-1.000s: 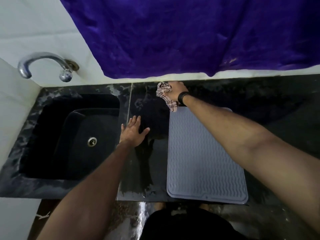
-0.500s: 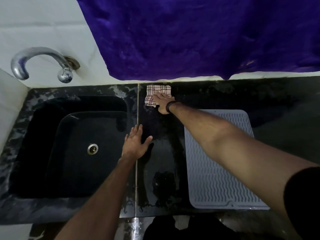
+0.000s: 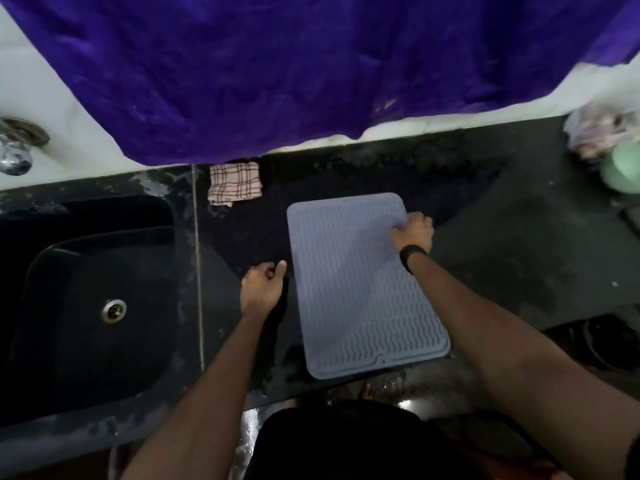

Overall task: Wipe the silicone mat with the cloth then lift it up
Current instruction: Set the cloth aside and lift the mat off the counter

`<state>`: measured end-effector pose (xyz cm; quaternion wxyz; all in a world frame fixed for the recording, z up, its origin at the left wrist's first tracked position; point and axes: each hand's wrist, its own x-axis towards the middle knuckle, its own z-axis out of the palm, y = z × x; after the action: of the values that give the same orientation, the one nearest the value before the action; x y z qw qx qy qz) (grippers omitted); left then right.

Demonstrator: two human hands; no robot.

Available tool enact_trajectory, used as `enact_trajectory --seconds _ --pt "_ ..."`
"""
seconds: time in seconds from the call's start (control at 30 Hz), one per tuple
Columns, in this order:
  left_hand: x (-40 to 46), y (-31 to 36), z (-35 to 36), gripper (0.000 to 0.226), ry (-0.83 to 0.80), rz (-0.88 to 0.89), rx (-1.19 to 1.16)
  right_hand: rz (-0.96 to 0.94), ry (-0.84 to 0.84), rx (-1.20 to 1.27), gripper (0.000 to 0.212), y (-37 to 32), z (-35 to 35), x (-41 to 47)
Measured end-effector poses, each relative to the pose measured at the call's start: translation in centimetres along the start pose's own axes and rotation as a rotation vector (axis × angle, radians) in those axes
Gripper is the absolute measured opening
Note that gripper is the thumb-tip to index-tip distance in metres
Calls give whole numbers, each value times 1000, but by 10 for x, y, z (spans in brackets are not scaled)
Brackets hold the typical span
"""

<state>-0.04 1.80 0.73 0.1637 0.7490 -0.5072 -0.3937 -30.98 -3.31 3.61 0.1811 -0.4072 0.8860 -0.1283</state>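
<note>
The grey ribbed silicone mat [image 3: 360, 282] lies flat on the black countertop [image 3: 502, 244]. My right hand [image 3: 414, 232] pinches the mat's right edge near its far corner. My left hand [image 3: 262, 285] sits at the mat's left edge, fingers curled, thumb tip touching or nearly touching the edge; whether it grips is unclear. The checked cloth [image 3: 234, 183] lies folded on the counter by the back wall, left of the mat, with neither hand on it.
A black sink [image 3: 93, 306] with a drain lies to the left, a chrome tap [image 3: 15, 147] above it. A purple fabric [image 3: 311, 71] hangs over the back wall. A green bowl [image 3: 621, 169] and a crumpled bag [image 3: 595, 133] sit far right.
My right hand let go of the cloth by the wall and moved right onto the mat's right edge. My left hand shifted from the flat counter to the mat's left edge, fingers curling.
</note>
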Motion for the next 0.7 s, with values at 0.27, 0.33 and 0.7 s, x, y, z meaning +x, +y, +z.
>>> enact_trajectory --seconds 0.27,0.33,0.7 --pt "-21 38 50 63 -107 -232 57 127 -65 46 56 100 -8 -23" --pt "-26 42 55 66 -98 -293 29 94 -100 94 52 101 -6 -28" --pt "-58 61 72 45 -48 -275 202 -58 -413 267 34 101 -14 -35"
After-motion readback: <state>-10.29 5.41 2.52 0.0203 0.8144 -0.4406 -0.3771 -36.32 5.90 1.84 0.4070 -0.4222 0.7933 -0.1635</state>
